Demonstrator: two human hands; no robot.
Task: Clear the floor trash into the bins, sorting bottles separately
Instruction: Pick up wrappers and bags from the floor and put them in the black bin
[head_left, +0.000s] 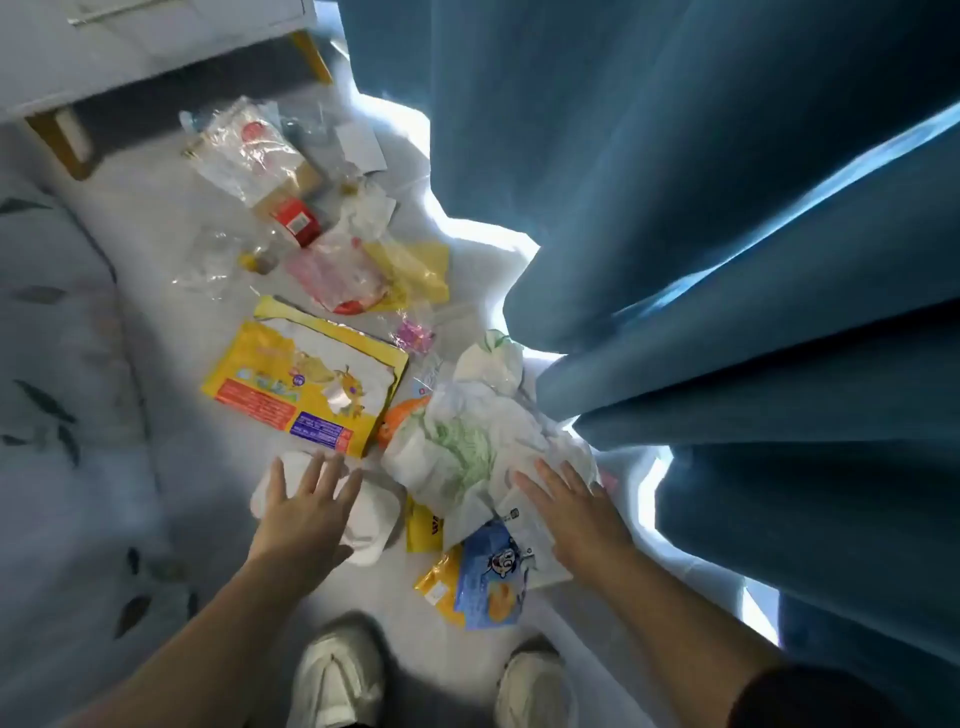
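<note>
Trash lies scattered over the pale floor in front of me. My left hand (304, 512) hovers with fingers spread over a white crumpled item (371, 525). My right hand (576, 512) rests flat, fingers apart, on a crumpled white and green plastic bag (457, 447). Under that bag's near edge lie a blue snack wrapper (491, 582) and a yellow wrapper (423, 527). A big flattened yellow package (306, 387) lies just beyond my left hand. Farther off are a red box (296, 221), a yellow bag (415, 270), a pink wrapper (337, 273) and clear plastic bags (244, 150).
A dark blue curtain (727, 234) hangs along the right, reaching the floor beside the trash. A bed or sofa with a leaf-print cover (57, 364) fills the left. A white cabinet with wooden legs (57, 137) stands at the back left. My two white shoes (337, 675) are at the bottom.
</note>
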